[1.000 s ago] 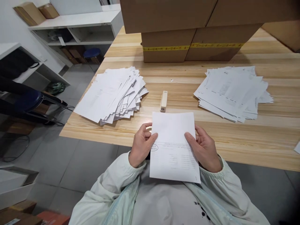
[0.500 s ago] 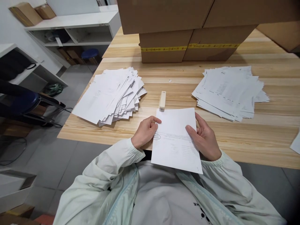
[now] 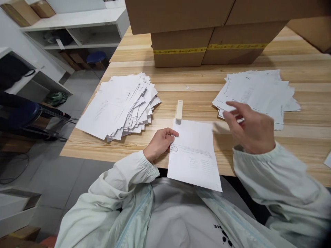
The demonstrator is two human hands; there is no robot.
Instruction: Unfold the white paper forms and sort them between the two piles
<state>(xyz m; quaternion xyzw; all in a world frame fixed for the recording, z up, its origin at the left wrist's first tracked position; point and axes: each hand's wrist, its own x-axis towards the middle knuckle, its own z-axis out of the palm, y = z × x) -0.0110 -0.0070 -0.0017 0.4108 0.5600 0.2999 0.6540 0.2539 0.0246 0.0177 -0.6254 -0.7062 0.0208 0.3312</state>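
Observation:
A printed sheet of paper [image 3: 192,162] with an oval stamp mark lies in front of me, its lower edge hanging past the table edge. My left hand [image 3: 161,143] pinches its left edge between thumb and curled fingers. Above the table, close to the right-hand paper stack [image 3: 256,88], is my right hand [image 3: 248,127], its thumb and index finger apart and no sheet seen in its grip. A cream-coloured stapler [image 3: 179,111] stands upright-lengthwise just beyond the sheet's top left corner. To the left spreads a thicker, untidy pile of papers [image 3: 119,106].
Large taped cardboard boxes [image 3: 181,48] are stacked at the back of the wooden table [image 3: 191,77]. Another paper's corner [image 3: 328,160] shows at the right edge. Beyond the table's left side are a blue stool [image 3: 97,57] and white shelving [image 3: 85,22].
My right hand has let go of the sheet's right edge and moved up and right towards the right stack. My left hand keeps its hold on the sheet.

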